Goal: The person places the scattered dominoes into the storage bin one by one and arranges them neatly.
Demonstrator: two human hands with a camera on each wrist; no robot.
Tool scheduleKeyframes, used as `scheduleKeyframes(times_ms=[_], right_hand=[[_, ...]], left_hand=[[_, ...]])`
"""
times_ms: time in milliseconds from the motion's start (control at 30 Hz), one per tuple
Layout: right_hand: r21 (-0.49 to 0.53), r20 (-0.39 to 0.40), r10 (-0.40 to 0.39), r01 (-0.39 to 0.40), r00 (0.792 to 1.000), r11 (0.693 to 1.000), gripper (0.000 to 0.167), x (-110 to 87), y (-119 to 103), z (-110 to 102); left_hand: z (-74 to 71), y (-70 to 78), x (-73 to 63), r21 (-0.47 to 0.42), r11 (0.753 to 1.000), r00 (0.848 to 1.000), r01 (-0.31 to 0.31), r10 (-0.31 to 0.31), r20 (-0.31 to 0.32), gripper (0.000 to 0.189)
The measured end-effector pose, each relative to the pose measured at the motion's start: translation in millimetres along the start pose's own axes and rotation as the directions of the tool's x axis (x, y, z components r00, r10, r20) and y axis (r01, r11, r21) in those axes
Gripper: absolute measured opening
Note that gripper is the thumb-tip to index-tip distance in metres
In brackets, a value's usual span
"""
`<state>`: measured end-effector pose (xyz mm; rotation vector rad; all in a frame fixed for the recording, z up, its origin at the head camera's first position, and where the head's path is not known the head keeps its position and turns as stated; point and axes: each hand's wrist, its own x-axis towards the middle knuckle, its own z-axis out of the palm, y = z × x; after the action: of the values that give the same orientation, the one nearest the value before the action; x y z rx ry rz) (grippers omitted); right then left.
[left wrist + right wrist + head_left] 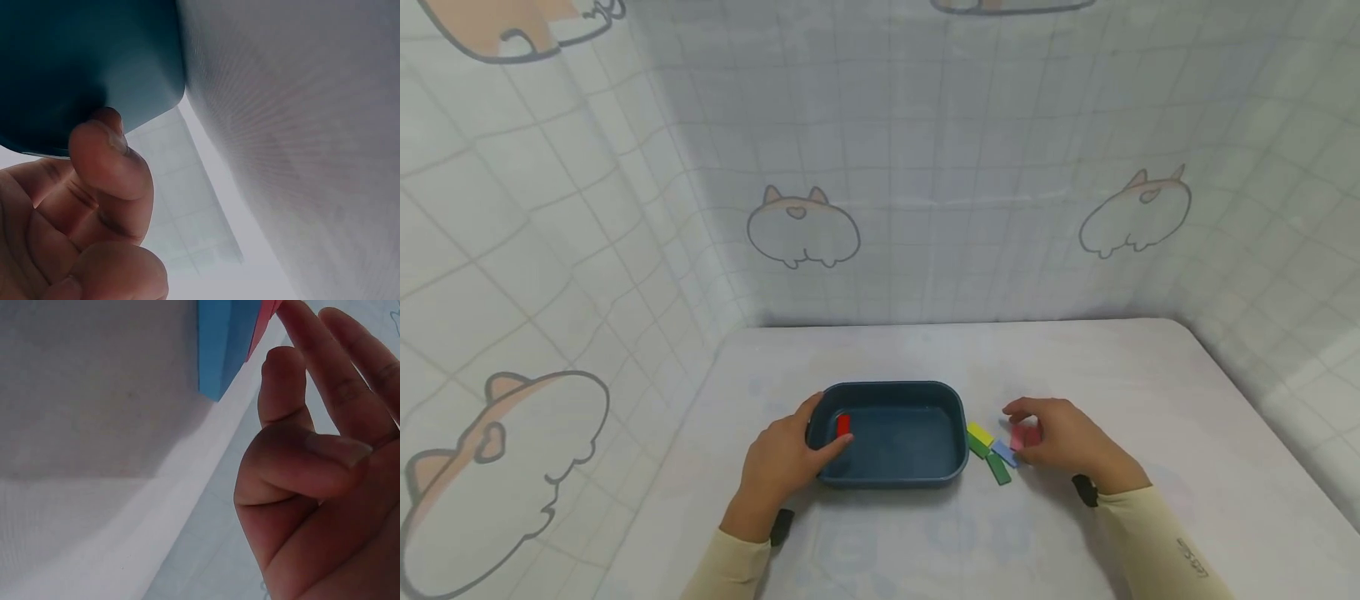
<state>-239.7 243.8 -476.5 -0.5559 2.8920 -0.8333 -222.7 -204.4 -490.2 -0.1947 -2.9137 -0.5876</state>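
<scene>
A dark blue tray [891, 392] sits on the white table, with a red block [843, 425] lying inside near its left wall. My left hand [786, 458] grips the tray's left rim, thumb inside and fingers outside. The left wrist view shows its curled fingers [106, 162] against the tray's wall [81, 69]. Right of the tray, my right hand [1060, 442] arches over a pink block [1022, 436]. In the right wrist view a fingertip [300, 319] touches the pink block [265, 315], which lies against a blue block [222, 344]; the thumb stays apart.
A yellow block [979, 432], a blue block [1003, 452] and two green blocks [997, 468] lie between the tray and my right hand. Tiled cloth walls [925, 192] with cartoon prints close in the table at the back and on both sides.
</scene>
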Motion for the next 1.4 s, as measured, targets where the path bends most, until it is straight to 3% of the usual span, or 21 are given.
scheduleKeyframes(times_ms=[800,1400], right_hand=[[0.021,0.009,0.027,-0.028,1.0,0.999,0.052,-10.2,5,4],[0.022,-0.007,0.078,-0.078,0.997,0.997,0.054,-30.4,-19,17]], left_hand=[[-2.0,-6.9,-6.1,-0.019,1.0,1.0,-0.024,0.024,-0.004,0.104],[-10.0,-15.7,-19.6,-0.025,0.999,0.999,-0.04,0.04,0.022,0.102]])
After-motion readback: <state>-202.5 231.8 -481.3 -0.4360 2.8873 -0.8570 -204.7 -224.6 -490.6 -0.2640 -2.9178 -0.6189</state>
